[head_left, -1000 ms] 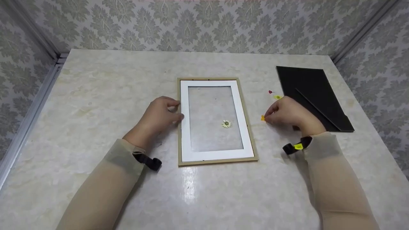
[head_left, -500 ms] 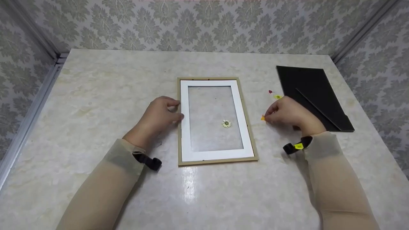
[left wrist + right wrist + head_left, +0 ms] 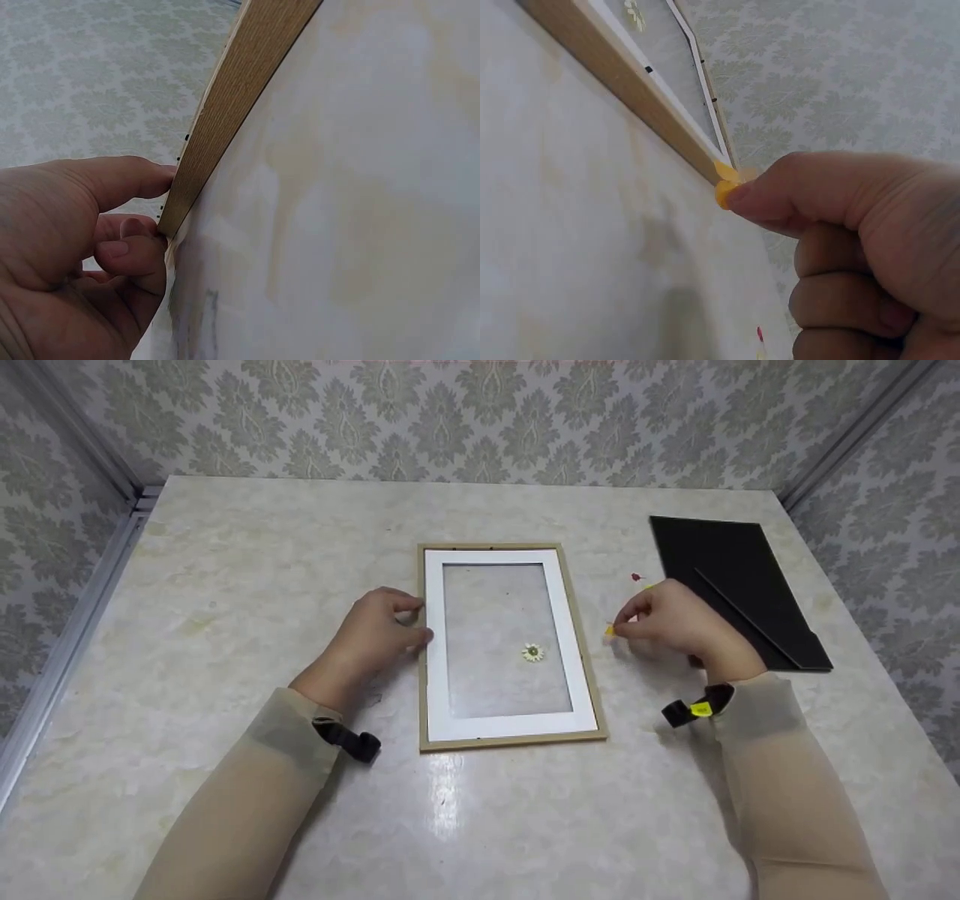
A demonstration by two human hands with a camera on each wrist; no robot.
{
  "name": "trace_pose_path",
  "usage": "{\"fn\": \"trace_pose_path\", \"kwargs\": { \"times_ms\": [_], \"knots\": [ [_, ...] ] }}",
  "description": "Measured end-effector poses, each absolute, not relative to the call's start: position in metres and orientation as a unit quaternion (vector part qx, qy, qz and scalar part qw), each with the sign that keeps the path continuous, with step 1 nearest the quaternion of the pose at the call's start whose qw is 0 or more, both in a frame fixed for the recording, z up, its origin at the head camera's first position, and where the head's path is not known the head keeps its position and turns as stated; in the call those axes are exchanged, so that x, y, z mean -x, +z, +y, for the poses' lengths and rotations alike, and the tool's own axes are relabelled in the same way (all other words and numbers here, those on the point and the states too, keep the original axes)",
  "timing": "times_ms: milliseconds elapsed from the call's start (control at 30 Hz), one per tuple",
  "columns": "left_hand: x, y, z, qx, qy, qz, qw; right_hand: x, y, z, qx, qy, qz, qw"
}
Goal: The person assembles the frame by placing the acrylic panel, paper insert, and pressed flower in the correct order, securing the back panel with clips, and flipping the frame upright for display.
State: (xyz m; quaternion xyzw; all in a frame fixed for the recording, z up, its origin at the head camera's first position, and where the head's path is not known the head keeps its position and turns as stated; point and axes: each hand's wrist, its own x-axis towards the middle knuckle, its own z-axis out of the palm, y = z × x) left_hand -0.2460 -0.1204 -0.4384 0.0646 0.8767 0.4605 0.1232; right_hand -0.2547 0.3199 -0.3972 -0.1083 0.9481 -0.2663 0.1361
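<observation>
A light-wood picture frame with a white mat and a clear pane lies flat on the table. Along its left side, the thumb and a finger of my left hand, set apart from each other, touch the edge. On the pane rests a white daisy-like pressed flower. Right of the frame, my right hand pinches a small orange-yellow pressed flower between thumb and finger. A red flower bit lies beyond that hand, and a yellow flower is mostly hidden behind the knuckles.
A black board lies at the right, with a thin black strut slanting across it, partly behind my right hand. Patterned wallpaper closes off the pale marbled table at the back.
My right hand has lifted the orange-yellow flower and shifted slightly left with it, now covering more of the yellow flower. The left hand and picture frame have stayed put.
</observation>
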Motion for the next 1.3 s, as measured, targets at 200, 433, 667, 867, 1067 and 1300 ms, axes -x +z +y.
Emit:
{"fn": "trace_pose_path", "kwargs": {
  "times_ms": [200,433,667,867,1067,1300],
  "knots": [
    [0.246,-0.439,-0.122,-0.067,0.457,0.879,0.118,0.263,-0.385,0.291,0.131,-0.280,0.942,0.130],
    [0.247,-0.441,-0.122,-0.070,0.463,0.876,0.116,0.287,-0.385,0.241,0.128,-0.271,0.943,0.147],
    [0.247,-0.440,-0.121,-0.057,0.473,0.870,0.128,0.311,-0.390,0.205,0.145,-0.249,0.945,0.157],
    [0.247,-0.440,-0.121,-0.052,0.479,0.867,0.128,0.315,-0.395,0.190,0.135,-0.235,0.948,0.166],
    [0.247,-0.439,-0.121,-0.055,0.472,0.871,0.124,0.314,-0.400,0.186,0.139,-0.224,0.951,0.162],
    [0.247,-0.440,-0.124,-0.063,0.466,0.874,0.123,0.313,-0.398,0.199,0.130,-0.244,0.948,0.155]
  ]
}}
